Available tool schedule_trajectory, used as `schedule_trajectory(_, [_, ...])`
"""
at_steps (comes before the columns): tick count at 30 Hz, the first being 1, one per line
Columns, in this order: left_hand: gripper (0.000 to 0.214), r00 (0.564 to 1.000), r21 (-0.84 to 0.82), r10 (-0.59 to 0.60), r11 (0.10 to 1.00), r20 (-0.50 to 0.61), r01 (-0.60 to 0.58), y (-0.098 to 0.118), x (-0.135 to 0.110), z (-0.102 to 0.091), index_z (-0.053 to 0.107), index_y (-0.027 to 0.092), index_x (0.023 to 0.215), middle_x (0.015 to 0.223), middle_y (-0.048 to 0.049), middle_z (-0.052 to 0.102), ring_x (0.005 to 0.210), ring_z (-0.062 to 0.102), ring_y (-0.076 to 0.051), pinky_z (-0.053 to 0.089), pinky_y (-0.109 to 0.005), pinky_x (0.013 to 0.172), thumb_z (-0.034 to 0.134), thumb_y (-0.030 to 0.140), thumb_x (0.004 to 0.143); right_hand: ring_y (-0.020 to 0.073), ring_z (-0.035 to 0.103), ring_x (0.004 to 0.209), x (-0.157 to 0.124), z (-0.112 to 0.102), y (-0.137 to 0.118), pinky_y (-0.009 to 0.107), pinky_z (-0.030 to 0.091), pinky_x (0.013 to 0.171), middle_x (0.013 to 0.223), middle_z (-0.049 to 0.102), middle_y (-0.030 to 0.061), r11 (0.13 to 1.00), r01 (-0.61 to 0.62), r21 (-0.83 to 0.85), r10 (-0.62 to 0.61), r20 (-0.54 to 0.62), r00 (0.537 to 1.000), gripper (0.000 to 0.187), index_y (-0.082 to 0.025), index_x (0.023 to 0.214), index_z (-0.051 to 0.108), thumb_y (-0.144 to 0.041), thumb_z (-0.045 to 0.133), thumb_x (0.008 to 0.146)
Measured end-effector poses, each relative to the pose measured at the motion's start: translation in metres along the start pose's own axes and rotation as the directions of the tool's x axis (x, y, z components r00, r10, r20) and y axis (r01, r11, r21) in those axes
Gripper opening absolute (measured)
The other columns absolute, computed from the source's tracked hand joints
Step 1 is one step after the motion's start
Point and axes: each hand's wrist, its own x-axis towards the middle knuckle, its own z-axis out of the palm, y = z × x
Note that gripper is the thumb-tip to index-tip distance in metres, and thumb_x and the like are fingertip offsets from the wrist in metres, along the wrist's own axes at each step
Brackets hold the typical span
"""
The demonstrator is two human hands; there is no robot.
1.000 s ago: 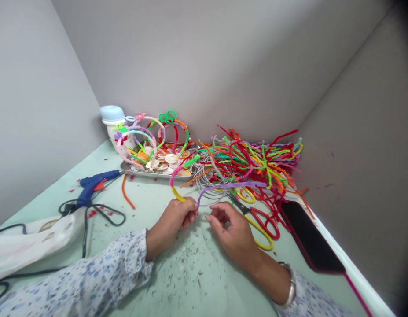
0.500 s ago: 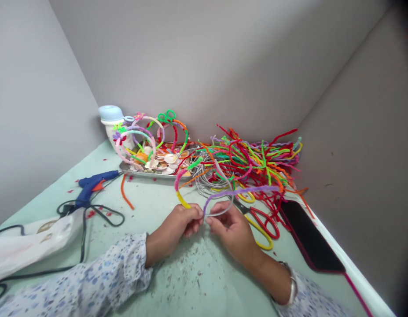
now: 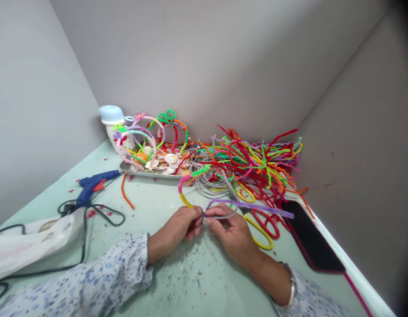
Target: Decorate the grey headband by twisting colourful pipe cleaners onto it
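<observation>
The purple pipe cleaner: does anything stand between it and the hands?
Nothing visible does. The left hand and right hand both pinch the purple pipe cleaner directly, with nothing between.

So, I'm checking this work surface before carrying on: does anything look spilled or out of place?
Yes: a lone orange pipe cleaner lies apart from the heap of pipe cleaners, near the hot glue gun. Dark specks and scraps also litter the pale green mat below the left hand, like spilled trimmings.
</observation>
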Motion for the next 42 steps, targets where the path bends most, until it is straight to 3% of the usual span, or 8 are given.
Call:
schedule_trajectory(12, [0.033, 0.999, 0.039, 0.032, 0.999, -0.013, -0.032, 0.0013, -0.0001, -0.0001, 0.039, 0.018, 0.053, 0.046, 0.0043, 0.038, 0.04, 0.032, -0.008, 0.026, -0.022, 0.041, 0.036, 0.031, 0.084, 0.0161, 0.062, 0.083, 0.0031, -0.0032, -0.0042, 0.028, 0.05, 0.075, 0.09, 0.066, 0.0031, 0.991, 0.046, -0.124, -0.048, -0.008, 0.999, 0.015, -0.021, 0.098, 0.065, -0.025, 0.058, 0.086])
schedule_trajectory(23, [0.038, 0.997, 0.072, 0.064, 0.995, -0.034, -0.062, 0.0002, -0.0017, 0.0013, 0.042, 0.017, 0.055, 0.048, 0.0043, 0.038, 0.043, 0.032, -0.008, 0.026, -0.022, 0.044, 0.036, 0.039, 0.086, 0.016, 0.065, 0.071, 0.0029, 0.0013, -0.001, 0.029, 0.054, 0.068, 0.088, 0.068, 0.0029, 0.987, -0.151, -0.05, 0.149, -0.051, 0.988, 0.018, -0.022, 0.095, 0.067, -0.035, 0.06, 0.084])
schedule_trajectory(32, [0.038, 0.997, 0.064, 0.068, 0.996, -0.044, -0.065, 0.0023, -0.0029, 0.0026, 0.043, 0.017, 0.055, 0.049, 0.0043, 0.038, 0.044, 0.032, -0.009, 0.026, -0.023, 0.045, 0.037, 0.04, 0.085, 0.0151, 0.061, 0.058, 0.0038, 0.0025, -0.0054, 0.028, 0.051, 0.056, 0.08, 0.069, 0.0038, 0.975, -0.216, -0.054, 0.212, -0.069, 0.975, 0.021, -0.02, 0.094, 0.068, -0.037, 0.061, 0.082])
schedule_trajectory(37, [0.036, 0.994, 0.062, 0.09, 0.994, -0.06, -0.087, 0.0026, -0.0032, 0.0041, 0.044, 0.018, 0.057, 0.049, 0.0045, 0.039, 0.045, 0.032, -0.009, 0.024, -0.023, 0.045, 0.038, 0.039, 0.085, 0.0146, 0.058, 0.05, 0.0051, 0.0023, -0.0077, 0.026, 0.048, 0.049, 0.062, 0.064, 0.0005, 0.961, -0.277, -0.009, 0.276, -0.061, 0.959, 0.023, -0.02, 0.093, 0.067, -0.04, 0.061, 0.082])
schedule_trajectory(42, [0.037, 0.993, 0.075, 0.103, 0.992, -0.057, -0.099, 0.0019, -0.0023, 0.0038, 0.045, 0.017, 0.056, 0.049, 0.0044, 0.039, 0.045, 0.033, -0.009, 0.026, -0.023, 0.046, 0.037, 0.038, 0.086, 0.0149, 0.059, 0.051, 0.0049, 0.0016, -0.0083, 0.026, 0.048, 0.05, 0.066, 0.066, 0.0014, 0.956, -0.293, -0.013, 0.292, -0.059, 0.955, 0.025, -0.021, 0.095, 0.067, -0.041, 0.061, 0.081])
